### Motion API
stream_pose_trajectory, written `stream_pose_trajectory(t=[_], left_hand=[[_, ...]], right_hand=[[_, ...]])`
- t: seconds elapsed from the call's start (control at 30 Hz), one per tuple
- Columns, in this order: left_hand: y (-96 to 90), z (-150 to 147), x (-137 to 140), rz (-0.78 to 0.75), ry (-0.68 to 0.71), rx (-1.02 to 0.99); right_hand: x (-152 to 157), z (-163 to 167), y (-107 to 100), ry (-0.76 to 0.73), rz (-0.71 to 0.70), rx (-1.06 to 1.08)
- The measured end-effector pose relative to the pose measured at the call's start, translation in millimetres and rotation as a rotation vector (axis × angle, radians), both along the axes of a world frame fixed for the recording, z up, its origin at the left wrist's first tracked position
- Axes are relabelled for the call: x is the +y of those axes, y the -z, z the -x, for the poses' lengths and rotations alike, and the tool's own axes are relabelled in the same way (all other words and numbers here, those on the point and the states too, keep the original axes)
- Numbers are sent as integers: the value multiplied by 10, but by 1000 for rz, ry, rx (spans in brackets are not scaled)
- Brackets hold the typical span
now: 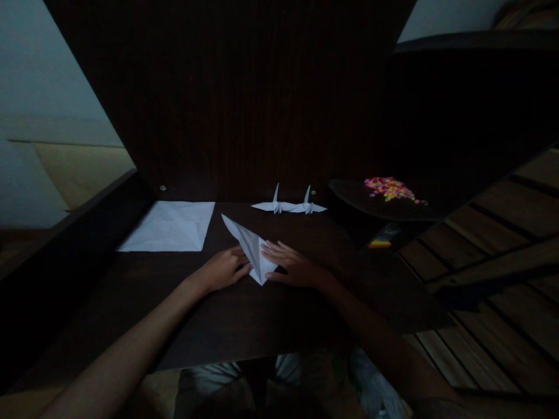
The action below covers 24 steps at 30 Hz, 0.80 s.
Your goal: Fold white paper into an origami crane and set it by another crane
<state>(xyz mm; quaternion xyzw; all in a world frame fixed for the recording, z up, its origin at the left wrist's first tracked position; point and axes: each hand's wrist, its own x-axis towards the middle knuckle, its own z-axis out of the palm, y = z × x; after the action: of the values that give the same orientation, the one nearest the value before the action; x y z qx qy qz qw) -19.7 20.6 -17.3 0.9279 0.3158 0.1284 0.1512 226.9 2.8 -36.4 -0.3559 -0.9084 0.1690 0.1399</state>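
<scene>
A folded sheet of white origami paper (pixel 257 262) lies on the dark desk in front of me, with a raised flap pointing up and left and a sharp corner towards me. My left hand (pixel 225 269) grips its left edge, the fingertips partly hidden by the paper. Flat across its right side rests my right hand (pixel 290 265), fingers stretched out and apart, thumb near the lower edge. Behind it, two finished paper cranes (pixel 278 206) stand side by side, wings touching or overlapping. To the left is a flat, creased white sheet (pixel 170 227).
A dark desk (pixel 244 326) has a tall back panel (pixel 244 99) and a left side wall (pixel 70 273). On the right, a raised rounded shelf (pixel 349 192) carries a heap of small colourful pieces (pixel 391 189). Something yellow and orange (pixel 379 243) sits beneath it. Wooden slats (pixel 502 285) lie further right.
</scene>
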Motion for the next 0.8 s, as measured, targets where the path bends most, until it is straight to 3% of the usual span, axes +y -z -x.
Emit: stream_pose_trajectory(t=[0.33, 0.5, 0.8], left_hand=[[66, -17, 15, -36, 37, -37], [122, -17, 35, -13, -32, -25], [108, -33, 25, 93, -98, -97]], right_hand=[[15, 80, 72, 40, -107, 46], [15, 102, 24, 95, -124, 27], [51, 114, -84, 181, 32, 108]])
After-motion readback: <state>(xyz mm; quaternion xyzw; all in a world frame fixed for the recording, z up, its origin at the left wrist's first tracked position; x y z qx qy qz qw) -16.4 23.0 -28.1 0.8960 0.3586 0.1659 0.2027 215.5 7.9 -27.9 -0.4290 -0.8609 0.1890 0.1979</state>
